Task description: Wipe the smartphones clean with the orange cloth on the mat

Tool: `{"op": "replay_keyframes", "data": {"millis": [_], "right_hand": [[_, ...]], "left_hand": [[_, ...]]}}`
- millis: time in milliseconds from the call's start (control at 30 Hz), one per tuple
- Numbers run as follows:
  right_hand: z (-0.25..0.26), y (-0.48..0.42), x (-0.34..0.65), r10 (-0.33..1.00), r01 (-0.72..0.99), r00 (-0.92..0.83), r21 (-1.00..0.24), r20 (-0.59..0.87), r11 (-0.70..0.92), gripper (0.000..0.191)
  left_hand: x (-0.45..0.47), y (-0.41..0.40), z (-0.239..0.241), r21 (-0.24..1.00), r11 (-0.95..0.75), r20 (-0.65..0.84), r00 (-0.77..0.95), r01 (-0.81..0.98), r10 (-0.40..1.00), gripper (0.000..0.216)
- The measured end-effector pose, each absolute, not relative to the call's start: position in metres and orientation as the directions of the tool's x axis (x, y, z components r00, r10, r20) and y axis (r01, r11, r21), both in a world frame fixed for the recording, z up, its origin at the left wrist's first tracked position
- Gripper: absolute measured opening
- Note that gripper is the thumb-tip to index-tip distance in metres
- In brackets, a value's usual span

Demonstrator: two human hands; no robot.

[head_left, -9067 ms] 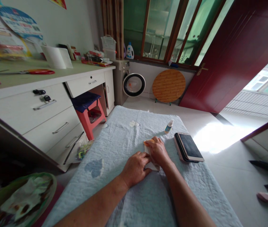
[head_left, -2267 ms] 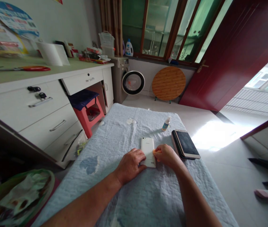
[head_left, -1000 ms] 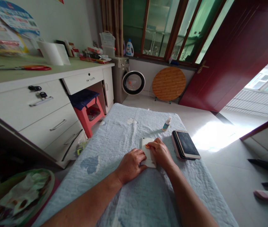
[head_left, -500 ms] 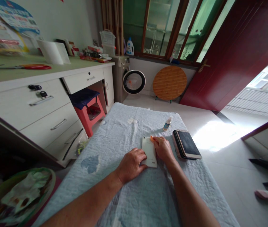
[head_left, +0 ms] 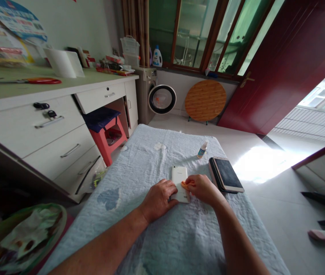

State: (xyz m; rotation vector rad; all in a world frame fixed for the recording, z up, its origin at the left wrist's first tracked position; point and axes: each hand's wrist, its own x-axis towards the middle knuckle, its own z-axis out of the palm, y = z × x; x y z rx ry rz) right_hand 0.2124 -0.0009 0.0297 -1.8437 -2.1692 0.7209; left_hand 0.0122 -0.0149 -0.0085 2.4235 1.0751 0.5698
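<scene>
Holding 1 orange cloth (head_left: 184, 185), 2 hands (head_left: 159, 196) (head_left: 202, 187) at 1 white ph. (head_left: 179, 173)

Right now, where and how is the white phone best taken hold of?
Probably by the long edges of the white phone at its far end, from above: it lies flat with that end uncovered, while the left hand covers its near left edge and the right hand holds an orange cloth over its right side.
</scene>
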Motion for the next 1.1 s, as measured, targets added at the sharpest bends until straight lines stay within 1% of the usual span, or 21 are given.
{"op": "replay_keyframes", "data": {"millis": [133,200,300,367,467,633,833,1033,1100], "right_hand": [[0.039,-0.009,0.211,0.907,0.836,-0.311,-0.537,-0.285,0.117,0.017],[0.039,-0.011,0.208,0.896,0.837,-0.325,-0.533,-0.303,0.124,0.015],[0.032,-0.008,0.205,0.923,0.854,-0.309,-0.494,-0.230,0.163,0.014],[0.023,-0.003,0.204,0.954,0.872,-0.265,-0.457,-0.139,0.175,0.019],[0.008,0.007,0.204,0.985,0.899,-0.171,-0.411,-0.010,0.151,0.023],[-0.009,0.020,0.203,0.990,0.891,-0.077,-0.437,0.117,0.121,0.027],[-0.014,0.034,0.201,0.989,0.918,0.012,-0.394,0.149,0.049,0.030],[-0.018,0.056,0.202,0.988,0.901,0.039,-0.433,0.150,0.030,0.030],[-0.019,0.062,0.200,0.991,0.907,0.031,-0.420,0.132,0.028,0.030]], "left_hand": [[0.013,-0.015,-0.009,0.523,-0.609,0.197,0.610,0.596,0.767,0.015],[0.013,-0.015,-0.010,0.522,-0.608,0.202,0.605,0.598,0.770,0.014],[0.013,-0.015,-0.013,0.527,-0.613,0.217,0.604,0.589,0.767,0.013],[0.013,-0.015,-0.013,0.531,-0.616,0.226,0.603,0.582,0.765,0.014],[0.013,-0.015,-0.011,0.530,-0.605,0.205,0.603,0.594,0.771,0.016],[0.013,-0.015,-0.010,0.525,-0.582,0.163,0.597,0.621,0.785,0.014],[0.012,-0.014,-0.015,0.507,-0.632,0.211,0.626,0.586,0.751,0.024],[0.011,-0.014,-0.010,0.480,-0.656,0.190,0.661,0.583,0.726,0.023],[0.011,-0.014,-0.009,0.476,-0.657,0.187,0.662,0.585,0.725,0.022]]}}
